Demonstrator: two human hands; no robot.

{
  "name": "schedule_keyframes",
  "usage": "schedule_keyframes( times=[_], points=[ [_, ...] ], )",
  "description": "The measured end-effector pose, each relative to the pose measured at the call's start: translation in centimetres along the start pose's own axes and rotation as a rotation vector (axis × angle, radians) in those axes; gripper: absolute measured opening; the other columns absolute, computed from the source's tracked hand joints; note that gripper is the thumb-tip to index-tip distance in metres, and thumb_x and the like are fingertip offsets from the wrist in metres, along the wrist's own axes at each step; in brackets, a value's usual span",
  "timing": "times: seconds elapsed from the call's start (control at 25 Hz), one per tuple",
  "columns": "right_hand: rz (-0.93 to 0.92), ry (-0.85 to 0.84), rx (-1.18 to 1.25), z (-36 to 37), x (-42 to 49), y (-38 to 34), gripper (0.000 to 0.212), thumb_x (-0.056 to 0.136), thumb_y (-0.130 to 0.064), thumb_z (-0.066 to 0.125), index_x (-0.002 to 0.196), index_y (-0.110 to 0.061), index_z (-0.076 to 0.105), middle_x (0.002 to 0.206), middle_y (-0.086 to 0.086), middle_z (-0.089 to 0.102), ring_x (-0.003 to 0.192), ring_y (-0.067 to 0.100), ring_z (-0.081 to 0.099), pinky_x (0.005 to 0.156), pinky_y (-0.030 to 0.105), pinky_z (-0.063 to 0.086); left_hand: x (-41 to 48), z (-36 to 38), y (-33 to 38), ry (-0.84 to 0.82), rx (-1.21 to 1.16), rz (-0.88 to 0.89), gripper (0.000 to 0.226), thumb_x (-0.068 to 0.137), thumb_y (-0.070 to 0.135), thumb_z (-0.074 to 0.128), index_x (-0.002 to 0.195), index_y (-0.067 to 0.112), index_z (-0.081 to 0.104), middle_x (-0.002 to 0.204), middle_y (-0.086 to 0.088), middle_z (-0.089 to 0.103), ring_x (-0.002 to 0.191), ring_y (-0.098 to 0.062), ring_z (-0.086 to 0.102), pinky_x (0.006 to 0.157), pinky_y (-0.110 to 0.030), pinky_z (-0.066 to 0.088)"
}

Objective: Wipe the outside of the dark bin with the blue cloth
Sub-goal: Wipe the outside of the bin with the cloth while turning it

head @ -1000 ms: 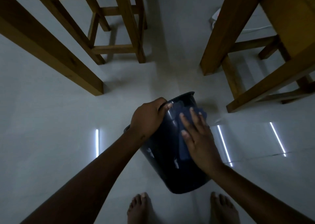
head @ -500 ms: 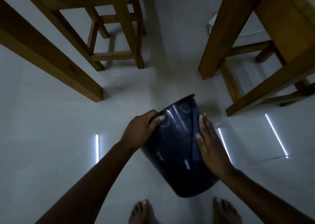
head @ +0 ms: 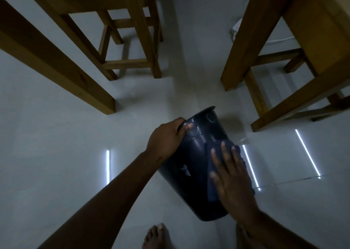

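The dark bin (head: 191, 165) is tilted in the air above the pale floor, its mouth pointing away from me and its base toward my feet. My left hand (head: 166, 138) grips its rim on the left side. My right hand (head: 233, 174) lies flat, fingers spread, pressing the blue cloth (head: 214, 190) against the bin's right side wall. Most of the cloth is hidden under the palm; its edges show around the fingers.
Wooden table legs (head: 56, 64) and a stool (head: 132, 40) stand to the far left, and more wooden furniture legs (head: 244, 40) to the right. My bare feet (head: 157, 235) are on the floor just below the bin. Light strips reflect on the tiles.
My right hand with the cloth slid from the bin's right edge back onto its side wall, lower toward the base. The left hand kept its hold on the rim.
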State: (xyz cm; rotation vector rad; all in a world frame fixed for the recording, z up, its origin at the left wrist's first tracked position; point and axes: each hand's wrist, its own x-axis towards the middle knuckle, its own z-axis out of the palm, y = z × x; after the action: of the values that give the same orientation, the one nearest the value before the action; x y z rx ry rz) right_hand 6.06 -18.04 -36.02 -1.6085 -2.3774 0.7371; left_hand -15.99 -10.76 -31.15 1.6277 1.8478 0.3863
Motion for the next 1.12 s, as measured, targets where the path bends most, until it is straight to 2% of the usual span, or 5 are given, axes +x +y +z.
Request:
schedule_keyframes(
  times=[0.12,0.32,0.76,0.96,1.12],
  points=[
    [-0.281,-0.041,-0.187,0.4,1.1,-1.0,0.057,0.098,-0.052,0.011,0.152,-0.037,0.009,0.162,0.003,0.012,0.148,0.034,0.008,0.113,0.055,0.021,0.3,0.2,0.2,0.021,0.019,0.029,0.034,0.098,0.054,0.036,0.096,0.028,0.059,0.092,0.000,0.072,0.083,-0.022,0.067,0.077,-0.036,0.054],
    [0.216,0.001,0.137,-1.6,4.1,1.8,0.059,0.093,-0.063,0.007,0.149,-0.045,0.000,0.161,0.001,0.018,0.145,0.025,0.024,0.109,0.055,0.036,0.2,0.2,0.3,0.027,0.053,-0.018,0.038,0.098,0.056,0.033,0.097,0.028,0.059,0.091,0.001,0.072,0.083,-0.021,0.066,0.076,-0.034,0.053],
    [0.212,0.036,0.003,-0.8,2.6,0.8,0.066,0.094,-0.060,0.004,0.153,-0.030,0.007,0.162,0.004,0.013,0.146,0.031,0.019,0.110,0.058,0.032,-2.3,-0.5,-2.8,-0.062,-0.153,-0.092,0.032,0.099,0.045,0.042,0.089,0.021,0.061,0.083,0.004,0.069,0.080,-0.014,0.066,0.071,-0.030,0.051],
    [-0.236,0.000,-0.260,-0.3,2.3,-0.9,0.058,0.098,-0.051,0.018,0.153,-0.035,0.011,0.163,0.002,0.009,0.148,0.033,0.007,0.113,0.059,0.023,-0.5,-0.6,0.4,-0.118,-0.199,0.011,0.030,0.100,0.043,0.042,0.085,0.025,0.060,0.076,0.009,0.065,0.073,-0.007,0.062,0.064,-0.019,0.043],
    [0.221,0.041,0.117,-2.3,5.4,1.9,0.059,0.097,-0.056,0.012,0.152,-0.036,0.009,0.162,0.001,0.013,0.146,0.028,0.021,0.111,0.051,0.033,-0.6,-0.4,0.1,-0.115,-0.194,-0.048,0.029,0.101,0.043,0.040,0.089,0.025,0.059,0.076,0.012,0.061,0.073,-0.005,0.058,0.063,-0.018,0.040]
  ],
)
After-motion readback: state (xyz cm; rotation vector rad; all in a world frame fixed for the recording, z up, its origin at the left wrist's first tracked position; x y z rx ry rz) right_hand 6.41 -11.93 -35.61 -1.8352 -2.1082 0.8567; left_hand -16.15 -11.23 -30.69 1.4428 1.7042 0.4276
